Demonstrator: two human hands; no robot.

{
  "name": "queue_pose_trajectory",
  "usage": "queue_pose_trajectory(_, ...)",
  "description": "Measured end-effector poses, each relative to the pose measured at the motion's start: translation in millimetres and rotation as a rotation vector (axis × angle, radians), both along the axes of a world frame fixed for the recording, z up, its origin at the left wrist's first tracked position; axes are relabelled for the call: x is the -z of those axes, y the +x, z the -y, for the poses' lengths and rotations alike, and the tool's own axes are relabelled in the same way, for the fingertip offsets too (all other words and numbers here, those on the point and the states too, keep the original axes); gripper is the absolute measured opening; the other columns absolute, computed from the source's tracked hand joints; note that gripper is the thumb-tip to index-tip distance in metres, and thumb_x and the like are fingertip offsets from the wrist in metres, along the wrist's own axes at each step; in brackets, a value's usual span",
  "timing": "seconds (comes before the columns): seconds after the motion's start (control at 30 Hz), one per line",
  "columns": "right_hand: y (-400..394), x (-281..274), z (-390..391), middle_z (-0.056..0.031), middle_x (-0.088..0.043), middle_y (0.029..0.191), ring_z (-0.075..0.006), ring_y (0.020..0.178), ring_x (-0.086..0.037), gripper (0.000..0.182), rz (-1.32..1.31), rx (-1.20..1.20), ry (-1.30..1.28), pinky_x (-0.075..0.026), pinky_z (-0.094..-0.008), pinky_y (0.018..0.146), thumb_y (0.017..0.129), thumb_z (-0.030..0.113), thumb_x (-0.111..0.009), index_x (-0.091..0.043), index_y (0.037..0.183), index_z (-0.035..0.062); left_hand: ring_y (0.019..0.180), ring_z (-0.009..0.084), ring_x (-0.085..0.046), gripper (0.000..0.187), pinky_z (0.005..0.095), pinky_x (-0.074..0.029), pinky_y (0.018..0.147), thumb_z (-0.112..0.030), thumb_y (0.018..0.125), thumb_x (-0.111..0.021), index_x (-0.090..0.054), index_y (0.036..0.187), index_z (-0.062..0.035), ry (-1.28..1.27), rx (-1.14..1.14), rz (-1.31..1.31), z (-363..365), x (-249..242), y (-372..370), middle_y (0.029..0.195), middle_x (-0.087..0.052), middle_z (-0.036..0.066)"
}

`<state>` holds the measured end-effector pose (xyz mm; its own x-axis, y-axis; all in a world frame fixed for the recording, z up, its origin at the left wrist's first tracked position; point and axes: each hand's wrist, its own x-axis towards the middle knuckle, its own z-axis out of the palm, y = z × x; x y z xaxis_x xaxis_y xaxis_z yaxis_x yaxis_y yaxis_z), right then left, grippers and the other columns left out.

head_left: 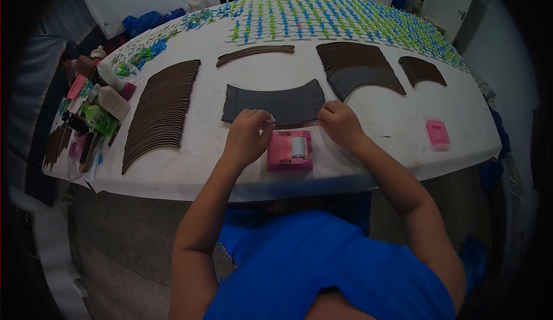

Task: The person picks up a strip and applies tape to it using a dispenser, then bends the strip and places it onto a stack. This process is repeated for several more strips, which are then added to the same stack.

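Observation:
A dark curved stack of strips lies in the middle of the white table. My left hand is at its lower left edge, thumb and fingers pinched on a small whitish piece. At the lower right corner of the stack is my right hand, its fingers closed together; what they hold, if anything, is too small to make out. Between the hands, nearer to my body, sits a pink tape dispenser with a whitish roll in it.
Brown strips fan out at left, top middle, and right, with a smaller group farther right. A pink box lies right. Bottles crowd the left edge; rows of blue and green clips line the back.

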<state>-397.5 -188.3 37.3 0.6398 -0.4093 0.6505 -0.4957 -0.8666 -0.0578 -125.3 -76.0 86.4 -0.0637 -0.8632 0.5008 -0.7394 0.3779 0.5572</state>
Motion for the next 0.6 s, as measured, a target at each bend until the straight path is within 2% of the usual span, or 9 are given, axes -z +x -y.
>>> queue_pose_trajectory(0.07,1.1,0.0,1.0,-0.0090,-0.062,0.090,-0.0286,0.083,-0.063,0.010,-0.019,0.009,-0.002,-0.054,-0.0412,0.075,0.080,0.004,-0.072,-0.063,0.083,0.0054,0.092,0.0329,-0.066,0.013,0.0438,-0.053,0.084,-0.007,0.084,-0.074,-0.068,0.095,-0.0029,-0.005,0.006,0.011,0.0,-2.4,-5.4,0.091,-0.073,0.011)
queue_pose_trajectory(0.13,2.1,0.3,3.5,-0.0086,-0.063,0.090,-0.0286,0.083,-0.063,0.010,-0.029,-0.018,-0.011,-0.054,-0.0410,0.074,0.080,0.005,-0.073,-0.063,0.083,0.0057,0.100,0.0314,-0.069,0.016,0.0418,-0.055,0.088,-0.008,0.087,-0.075,-0.069,0.100,-0.0017,0.026,0.045,0.130,1.8,-3.5,-9.2,0.098,-0.073,0.013)
queue_pose_trajectory(0.37,4.1,1.4,6.0,-0.0081,-0.062,0.089,-0.0287,0.082,-0.062,0.011,-0.071,-0.042,-0.007,-0.054,-0.0415,0.072,0.079,0.006,-0.073,-0.063,0.082,0.0066,0.100,0.0314,-0.068,0.016,0.0421,-0.054,0.090,-0.008,0.085,-0.076,-0.069,0.098,-0.0028,-0.005,0.089,0.132,0.2,-3.7,-16.9,0.098,-0.074,0.012)
queue_pose_trajectory(0.43,5.3,-0.3,4.3,-0.0083,-0.063,0.091,-0.0289,0.087,-0.063,0.013,-0.103,-0.019,0.009,-0.055,-0.0405,0.076,0.079,0.005,-0.075,-0.063,0.082,0.0059,0.101,0.0318,-0.068,0.016,0.0420,-0.054,0.090,-0.008,0.085,-0.076,-0.069,0.098,-0.0028,-0.006,0.080,0.147,-0.6,-5.0,-17.0,0.097,-0.074,0.012)
queue_pose_trajectory(0.6,3.8,-15.3,4.8,-0.0087,-0.062,0.089,-0.0300,0.088,-0.062,0.014,-0.101,-0.043,0.056,-0.054,-0.0412,0.078,0.080,0.003,-0.074,-0.061,0.087,0.0058,0.099,0.0327,-0.068,0.014,0.0426,-0.054,0.090,-0.007,0.087,-0.074,-0.070,0.099,-0.0027,-0.027,0.073,0.145,-0.6,-3.4,-14.8,0.098,-0.074,0.012)
